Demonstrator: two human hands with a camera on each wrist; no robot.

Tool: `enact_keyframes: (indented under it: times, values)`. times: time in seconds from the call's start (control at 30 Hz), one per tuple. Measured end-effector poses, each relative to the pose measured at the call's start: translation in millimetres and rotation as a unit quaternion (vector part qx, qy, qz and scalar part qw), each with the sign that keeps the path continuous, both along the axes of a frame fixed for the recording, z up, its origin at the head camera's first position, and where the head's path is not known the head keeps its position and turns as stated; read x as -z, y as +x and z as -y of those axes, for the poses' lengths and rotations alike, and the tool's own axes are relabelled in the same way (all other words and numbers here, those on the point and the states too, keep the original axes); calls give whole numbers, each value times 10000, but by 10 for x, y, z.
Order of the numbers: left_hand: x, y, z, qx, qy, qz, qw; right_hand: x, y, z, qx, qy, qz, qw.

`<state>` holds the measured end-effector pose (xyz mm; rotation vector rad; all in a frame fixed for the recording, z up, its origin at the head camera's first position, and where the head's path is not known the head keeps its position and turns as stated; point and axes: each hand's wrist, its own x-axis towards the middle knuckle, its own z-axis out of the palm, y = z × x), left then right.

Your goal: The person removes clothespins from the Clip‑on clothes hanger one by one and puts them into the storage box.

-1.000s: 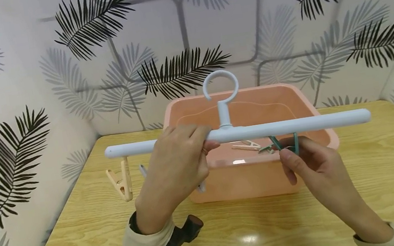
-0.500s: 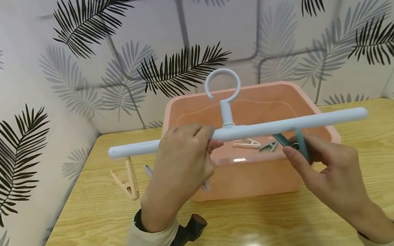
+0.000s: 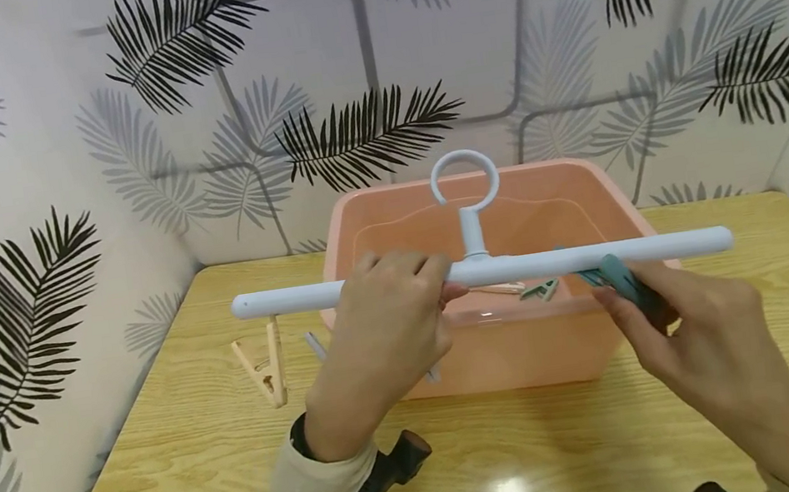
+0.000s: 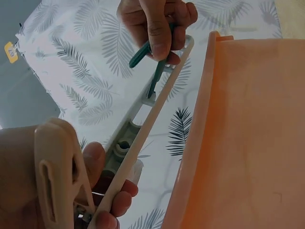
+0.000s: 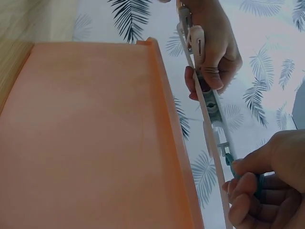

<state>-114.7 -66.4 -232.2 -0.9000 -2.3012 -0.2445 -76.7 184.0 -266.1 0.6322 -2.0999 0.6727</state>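
Note:
A pale blue-white hanger (image 3: pixel 548 262) with a round hook is held level in front of the basin. My left hand (image 3: pixel 393 322) grips its bar left of the hook. Below the bar's right half, my right hand (image 3: pixel 717 335) pinches a green clothespin (image 3: pixel 627 281). In the left wrist view, the tip of this green clothespin (image 4: pixel 157 78) reaches into the hollow underside of the bar. A beige clothespin (image 3: pixel 274 368) hangs under the left end. Close beside it is a grey clothespin (image 3: pixel 314 345), partly hidden behind my left hand.
A pink basin (image 3: pixel 516 355) stands on the wooden table (image 3: pixel 192 476) behind the hanger. Inside it lie a small green clothespin (image 3: pixel 543 290) and a beige one (image 3: pixel 502 289), partly covered by the bar. A leaf-patterned wall (image 3: pixel 306 48) rises behind.
My right hand has moved right along the bar with the green clothespin and turned it. The hanger has shifted slightly right, and its hook sits a little lower. My left hand keeps its grip.

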Motion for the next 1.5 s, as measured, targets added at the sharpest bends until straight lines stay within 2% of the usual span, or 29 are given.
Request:
enact_keyframes:
  times: [0.17, 0.43, 0.63, 0.83, 1.03, 1.27, 1.5]
  values:
    - [15, 4, -34, -107, 28, 41, 9999, -10, 3, -7, -19, 64, -101, 9999]
    - [-1, -18, 5, 20, 268, 161, 9995, -18, 22, -16, -29, 125, -112, 9999]
    - [7, -27, 30, -13, 265, 131, 9996, -9, 43, -42, -259, 61, 148, 9995]
    - [8, -38, 45, 21, 311, 73, 9995, -35, 79, -90, -285, 214, 526, 9980]
    - [0, -54, 67, 44, 342, -23, 9994, -67, 102, -124, -296, 367, 603, 9971]
    - [-12, -52, 80, -4, 310, 32, 9995, -116, 135, -154, -157, 525, 806, 9952]
    - [-13, -67, 106, -54, 320, 80, 9994, -100, 113, -198, -336, 550, 700, 9955]
